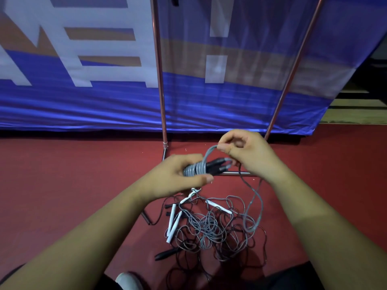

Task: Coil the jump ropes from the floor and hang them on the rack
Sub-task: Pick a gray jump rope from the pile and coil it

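In front of the rack [160, 80], the jump rope [195, 169] lies left-right, its 2 black handles pointing right with grey cord wound round them. The left hand [178, 178] closes its grip round the wound end, and the right hand [249, 155] pinches 1 grey loop in its grip. By the rack's base, a tangled pile [209, 227] on the floor [62, 174] shows 4 white handles.

Dim indoor light; the banner [83, 105] shows a soft sheen, the floor [62, 174] below it dark. The rack [159, 80] before it splays with wide-angle distortion.
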Tool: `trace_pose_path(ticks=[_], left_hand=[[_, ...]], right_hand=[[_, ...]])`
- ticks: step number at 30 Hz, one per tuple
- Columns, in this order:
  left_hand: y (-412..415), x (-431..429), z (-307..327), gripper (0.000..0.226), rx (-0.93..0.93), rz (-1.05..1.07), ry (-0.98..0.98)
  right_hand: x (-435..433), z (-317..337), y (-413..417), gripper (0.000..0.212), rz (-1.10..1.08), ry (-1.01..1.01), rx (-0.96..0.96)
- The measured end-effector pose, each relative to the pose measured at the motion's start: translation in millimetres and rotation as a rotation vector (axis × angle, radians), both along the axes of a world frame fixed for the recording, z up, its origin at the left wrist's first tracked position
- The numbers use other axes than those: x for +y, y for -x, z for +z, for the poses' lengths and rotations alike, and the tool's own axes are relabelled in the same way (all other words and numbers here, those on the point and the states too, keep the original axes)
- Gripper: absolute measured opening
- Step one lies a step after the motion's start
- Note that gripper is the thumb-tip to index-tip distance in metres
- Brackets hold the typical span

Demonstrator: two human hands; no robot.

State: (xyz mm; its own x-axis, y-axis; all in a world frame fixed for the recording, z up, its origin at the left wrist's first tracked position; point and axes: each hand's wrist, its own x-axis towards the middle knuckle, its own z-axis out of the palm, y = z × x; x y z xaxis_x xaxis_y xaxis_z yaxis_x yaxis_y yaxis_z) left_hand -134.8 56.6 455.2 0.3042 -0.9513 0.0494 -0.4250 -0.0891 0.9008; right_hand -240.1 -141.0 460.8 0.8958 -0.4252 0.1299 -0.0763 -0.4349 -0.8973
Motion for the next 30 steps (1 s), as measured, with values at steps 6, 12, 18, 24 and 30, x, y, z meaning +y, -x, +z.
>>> trace_pose_path(ticks=[6,12,18,24,30], left_hand=[[-6,-5,3,0.028,0.361,0.253,0.216],[-12,-6,6,0.030,0.434,0.378,0.244],[-20,-3,6,0.003,0.373,0.475,0.149],[-31,0,5,0.010,0.219,0.570,0.099],[-32,5,-8,0.033,-0.328,0.569,-0.128]], right_hand=[[3,-6,-1,0.011,0.147,0.035,0.122],[9,-5,2,0.019,0.125,-0.105,0.124],[10,-2,9,0.007,0.128,0.087,0.167],[16,12,14,0.015,0.043,0.243,0.158],[39,23,14,0.013,0.131,0.353,0.144]])
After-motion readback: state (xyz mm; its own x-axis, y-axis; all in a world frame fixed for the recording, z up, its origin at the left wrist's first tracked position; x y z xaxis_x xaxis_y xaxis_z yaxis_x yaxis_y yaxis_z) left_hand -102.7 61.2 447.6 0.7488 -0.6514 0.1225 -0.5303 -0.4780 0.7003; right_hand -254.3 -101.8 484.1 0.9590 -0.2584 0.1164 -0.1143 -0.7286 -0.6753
